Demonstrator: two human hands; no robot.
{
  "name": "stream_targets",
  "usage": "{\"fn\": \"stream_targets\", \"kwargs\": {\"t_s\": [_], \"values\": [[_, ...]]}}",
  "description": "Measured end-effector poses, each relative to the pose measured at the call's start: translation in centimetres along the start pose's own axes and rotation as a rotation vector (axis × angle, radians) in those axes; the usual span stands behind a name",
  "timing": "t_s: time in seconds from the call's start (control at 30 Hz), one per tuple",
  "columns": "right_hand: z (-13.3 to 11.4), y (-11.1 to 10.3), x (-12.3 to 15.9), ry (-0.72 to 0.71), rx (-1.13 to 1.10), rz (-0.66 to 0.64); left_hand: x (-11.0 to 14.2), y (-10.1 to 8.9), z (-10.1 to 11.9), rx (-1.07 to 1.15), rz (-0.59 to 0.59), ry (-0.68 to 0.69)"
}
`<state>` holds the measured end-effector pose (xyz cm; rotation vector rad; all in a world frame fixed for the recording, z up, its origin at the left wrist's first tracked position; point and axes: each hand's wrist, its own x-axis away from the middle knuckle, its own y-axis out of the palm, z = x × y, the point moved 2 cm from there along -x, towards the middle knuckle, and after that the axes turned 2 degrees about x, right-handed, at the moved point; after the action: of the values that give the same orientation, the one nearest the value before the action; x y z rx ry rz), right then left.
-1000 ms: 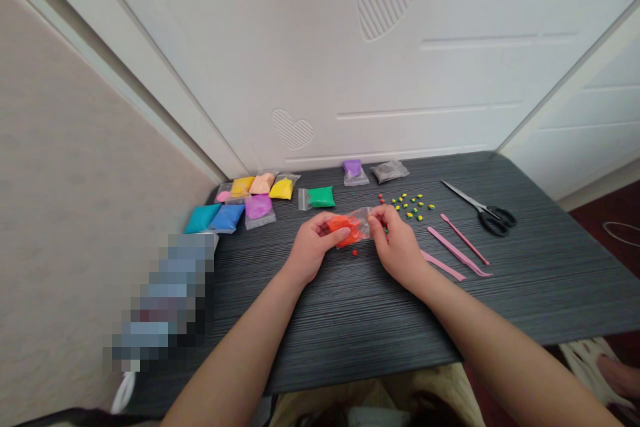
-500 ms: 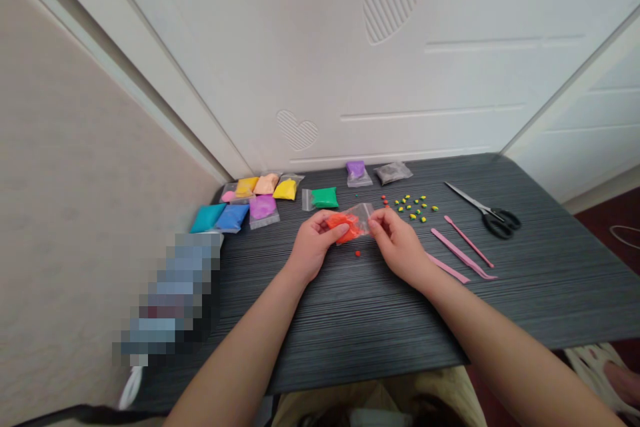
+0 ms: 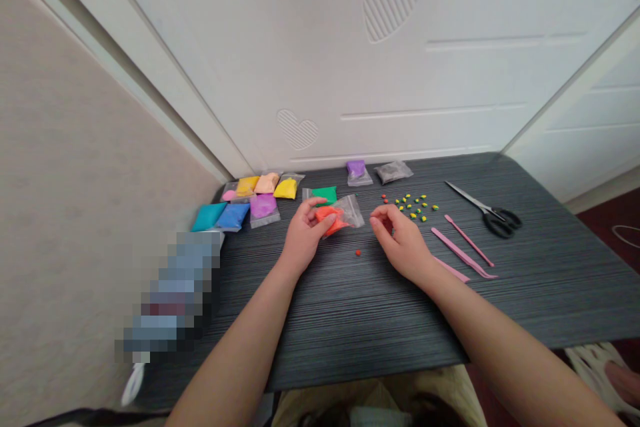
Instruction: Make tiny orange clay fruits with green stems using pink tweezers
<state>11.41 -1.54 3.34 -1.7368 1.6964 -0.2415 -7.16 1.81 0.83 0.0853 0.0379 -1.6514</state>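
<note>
My left hand [image 3: 304, 232] is closed on a clear zip bag of orange-red clay [image 3: 331, 219], thumb on top, the bag's clear end pointing right. To the right, my right hand [image 3: 397, 240] is apart from the bag, its fingers loosely curled, with nothing seen in them. A small red clay ball [image 3: 358, 253] lies on the table between the hands. Beyond my right hand are two red bits [image 3: 384, 198] and several small yellow-and-green clay pieces [image 3: 413, 207]. A bag of green clay [image 3: 325, 195] sits just behind the held bag, partly covered by my left fingers.
Bags of coloured clay [image 3: 263, 205] lie at the back left, with purple [image 3: 356, 170] and grey [image 3: 394, 172] bags at the back. Pink modelling tools [image 3: 463, 252] and black-handled scissors [image 3: 500, 220] lie on the right. A blurred-out object [image 3: 175, 293] stands at the left edge.
My right hand has let go of the bag's clear end. My left hand has moved slightly left with the bag, and more of its fingers are lifted.
</note>
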Motion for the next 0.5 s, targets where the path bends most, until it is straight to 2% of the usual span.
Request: {"fn": "stream_targets", "kwargs": {"t_s": [0.13,0.23,0.37,0.5], "values": [[-0.2,0.4,0.4,-0.115,0.189,-0.258,-0.5,-1.2,0.1,-0.519,0.078,0.154],[-0.3,1.0,1.0,-0.224,0.341,-0.385,-0.8,-1.8,0.0,-0.769,0.116,0.205],[-0.1,1.6,1.2,-0.246,0.438,-0.423,-1.2,-2.6,-0.5,-0.921,0.206,0.233],[-0.2,1.7,1.0,-0.243,0.418,-0.386,-1.4,-3.2,-0.9,-0.956,0.257,0.226]]}}
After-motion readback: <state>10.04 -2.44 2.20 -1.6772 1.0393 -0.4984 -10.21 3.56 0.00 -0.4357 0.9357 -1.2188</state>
